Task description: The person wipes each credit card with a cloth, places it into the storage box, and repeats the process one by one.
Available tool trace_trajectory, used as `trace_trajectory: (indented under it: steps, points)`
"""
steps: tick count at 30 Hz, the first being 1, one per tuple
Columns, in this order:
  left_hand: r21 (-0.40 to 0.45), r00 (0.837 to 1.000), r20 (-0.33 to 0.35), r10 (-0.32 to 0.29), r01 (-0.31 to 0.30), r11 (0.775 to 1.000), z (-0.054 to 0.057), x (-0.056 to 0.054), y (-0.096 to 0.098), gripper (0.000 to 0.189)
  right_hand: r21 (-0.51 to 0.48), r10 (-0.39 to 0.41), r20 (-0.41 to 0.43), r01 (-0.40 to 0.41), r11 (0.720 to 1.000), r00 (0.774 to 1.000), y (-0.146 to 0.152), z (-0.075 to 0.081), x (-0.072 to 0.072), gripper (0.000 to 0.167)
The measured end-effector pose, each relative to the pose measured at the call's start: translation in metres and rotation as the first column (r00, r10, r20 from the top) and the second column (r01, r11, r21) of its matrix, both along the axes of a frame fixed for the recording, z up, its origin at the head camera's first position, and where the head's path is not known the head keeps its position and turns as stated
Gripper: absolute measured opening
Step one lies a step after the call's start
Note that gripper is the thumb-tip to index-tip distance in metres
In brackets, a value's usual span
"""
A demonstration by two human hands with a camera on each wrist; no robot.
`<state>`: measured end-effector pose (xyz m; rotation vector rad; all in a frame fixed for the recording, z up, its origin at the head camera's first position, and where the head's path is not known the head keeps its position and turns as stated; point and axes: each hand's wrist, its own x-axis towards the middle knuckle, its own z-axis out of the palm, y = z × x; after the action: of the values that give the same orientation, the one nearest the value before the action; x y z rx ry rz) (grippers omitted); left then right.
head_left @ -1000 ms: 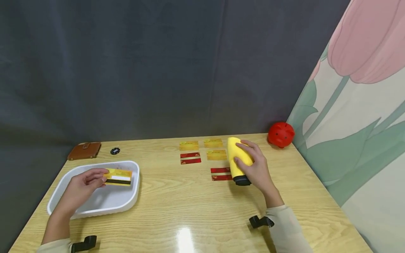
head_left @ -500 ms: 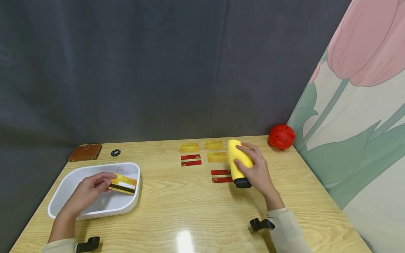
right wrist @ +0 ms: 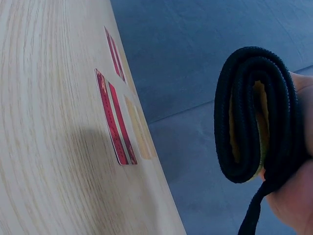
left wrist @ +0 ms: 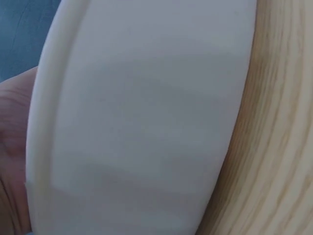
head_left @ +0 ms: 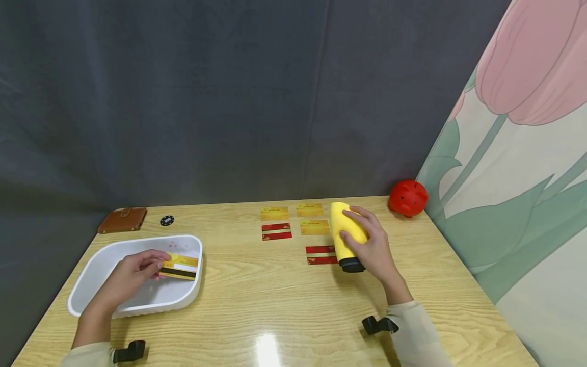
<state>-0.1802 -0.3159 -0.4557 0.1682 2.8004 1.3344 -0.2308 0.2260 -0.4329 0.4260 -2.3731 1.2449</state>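
Observation:
In the head view my left hand (head_left: 133, 279) pinches a yellow bank card (head_left: 180, 267) with a black stripe and a white strip. Hand and card are inside the outline of the white plastic tray (head_left: 197, 250); whether the card touches the tray I cannot tell. In the left wrist view the tray's outer wall (left wrist: 146, 122) hides the fingers and card. My right hand (head_left: 370, 243) grips a rolled yellow cloth (head_left: 341, 229), held above the table. Its black-edged end (right wrist: 259, 115) shows coiled layers and a dangling black cord in the right wrist view.
Several cards lie flat on the wooden table: yellow cards (head_left: 315, 227) and red striped cards (head_left: 276, 232), one partly behind the rolled cloth. A brown wallet (head_left: 123, 220) and black poker chip (head_left: 167, 220) are back left. A red piggy bank (head_left: 408, 199) stands back right.
My left hand has moved right with the bank card over the tray, then stayed nearly still in the last half second. My right hand holds the rolled cloth in the same place.

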Motion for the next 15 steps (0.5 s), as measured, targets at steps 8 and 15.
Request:
trace_trajectory:
  steps: [8,15]
  points:
    - [-0.055,0.996,-0.08,0.047,-0.052,0.997,0.0023,-0.0033,0.0044,0.023,0.0,-0.007,0.004,0.007,1.0,1.0,0.001,0.0017,0.0004,0.047]
    - [-0.075,0.985,-0.122,0.121,-0.131,0.989,0.0041,-0.0024,0.0063,0.023,0.003,-0.011,0.009,0.011,1.0,1.0,0.0013,0.0005,-0.0001,0.047]
